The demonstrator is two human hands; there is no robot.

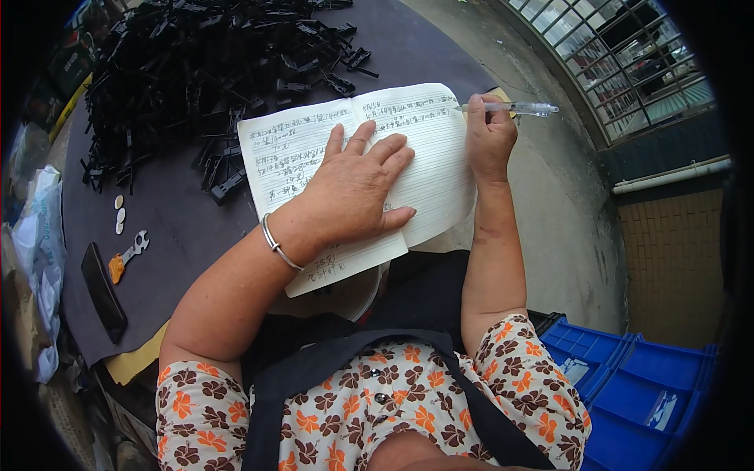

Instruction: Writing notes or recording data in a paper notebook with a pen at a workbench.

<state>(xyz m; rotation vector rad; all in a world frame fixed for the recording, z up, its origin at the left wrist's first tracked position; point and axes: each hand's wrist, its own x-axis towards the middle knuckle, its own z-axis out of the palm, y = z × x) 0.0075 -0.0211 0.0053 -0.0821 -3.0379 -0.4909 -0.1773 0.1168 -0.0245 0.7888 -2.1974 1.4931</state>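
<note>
Left hand point(349, 184) lies splayed across the notebook point(440, 173), gripping nothing, presumably steadying its pages; right hand point(491, 141) pinches the pen point(534, 109) at the notebook's right edge, writing-style; black parts point(188, 71) heap up beyond the notebook.

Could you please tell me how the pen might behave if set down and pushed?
The pen in the right hand would probably roll, as its barrel looks long and round. It is likely light, being slim and apparently clear plastic.
</note>
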